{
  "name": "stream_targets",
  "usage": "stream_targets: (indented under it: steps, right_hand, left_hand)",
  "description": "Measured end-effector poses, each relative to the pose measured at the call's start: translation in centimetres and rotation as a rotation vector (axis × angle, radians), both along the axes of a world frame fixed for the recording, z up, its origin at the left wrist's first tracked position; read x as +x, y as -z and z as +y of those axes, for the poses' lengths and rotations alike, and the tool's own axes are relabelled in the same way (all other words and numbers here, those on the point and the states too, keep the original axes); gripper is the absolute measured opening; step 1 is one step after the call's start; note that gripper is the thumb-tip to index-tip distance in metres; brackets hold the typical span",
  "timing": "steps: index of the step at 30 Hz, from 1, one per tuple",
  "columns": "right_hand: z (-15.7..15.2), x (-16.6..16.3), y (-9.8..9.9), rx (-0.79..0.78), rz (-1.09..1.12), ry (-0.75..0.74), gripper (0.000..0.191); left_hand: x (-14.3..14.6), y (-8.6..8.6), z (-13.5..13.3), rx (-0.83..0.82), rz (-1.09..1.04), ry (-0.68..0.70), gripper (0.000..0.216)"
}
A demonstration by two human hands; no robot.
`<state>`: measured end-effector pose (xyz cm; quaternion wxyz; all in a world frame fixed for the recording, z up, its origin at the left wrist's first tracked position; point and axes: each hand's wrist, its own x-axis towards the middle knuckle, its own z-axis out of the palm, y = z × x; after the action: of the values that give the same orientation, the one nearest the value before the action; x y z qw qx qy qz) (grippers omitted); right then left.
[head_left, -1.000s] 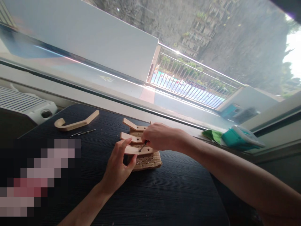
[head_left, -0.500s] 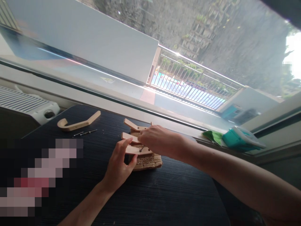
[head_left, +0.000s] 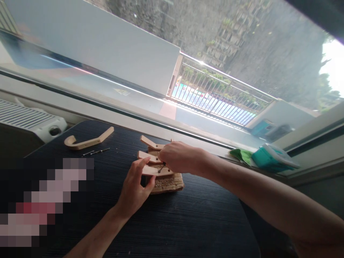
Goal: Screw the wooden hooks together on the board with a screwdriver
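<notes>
My left hand [head_left: 136,184] pinches the left end of the nearest wooden hook [head_left: 148,171] between thumb and fingers. This hook lies across a brown cardboard block [head_left: 170,183] dotted with small holes. My right hand [head_left: 173,156] is closed around a thin metal tool [head_left: 162,167], its handle hidden in the fist. The tool's tip meets the nearest hook near a hole. Behind it, a second wooden hook [head_left: 145,156] and a third wooden hook [head_left: 147,141] lie on the block, their right parts partly covered by my right hand.
Another wooden hook [head_left: 90,143] lies at the table's left, with thin metal bits [head_left: 100,150] in front of it. A white radiator [head_left: 32,116] stands left of the dark table [head_left: 188,222]. On the windowsill are a green cloth [head_left: 241,156] and a teal box [head_left: 271,159].
My right hand has turned slightly, and more of the tool's shaft shows below it. My left hand keeps its hold on the nearest hook. The whole view has shifted a little.
</notes>
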<state>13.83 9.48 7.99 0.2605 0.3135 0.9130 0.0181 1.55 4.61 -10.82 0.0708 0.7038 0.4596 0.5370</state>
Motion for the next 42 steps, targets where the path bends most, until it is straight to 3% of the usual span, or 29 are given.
stream_targets:
  steps: [6, 20, 27, 30, 34, 42]
  right_hand:
    - [-1.3, -0.5, -1.3, 0.067, -0.001, 0.003, 0.021]
    - [0.5, -0.1, 0.5, 0.017, 0.058, 0.019, 0.02]
    - [-0.7, 0.9, -0.9, 0.07, 0.101, 0.06, 0.021]
    - [-1.1, 1.0, -1.4, 0.047, 0.114, 0.01, 0.018]
    - [-0.7, 1.0, -1.1, 0.021, 0.125, -0.046, 0.014]
    - [0.0, 1.5, -0.8, -0.012, 0.09, 0.009, 0.014]
  left_hand:
    - [-0.1, 0.0, -0.1, -0.011, -0.001, 0.008, 0.056]
    - [0.0, 0.0, -0.1, -0.02, -0.01, 0.024, 0.055]
    - [-0.1, 0.0, -0.2, -0.035, 0.001, 0.003, 0.054]
    - [-0.1, 0.2, -0.1, -0.036, 0.004, 0.0, 0.054]
    - [-0.1, 0.2, 0.0, -0.028, 0.008, -0.003, 0.055]
    - [0.0, 0.1, 0.0, -0.027, 0.008, 0.003, 0.055]
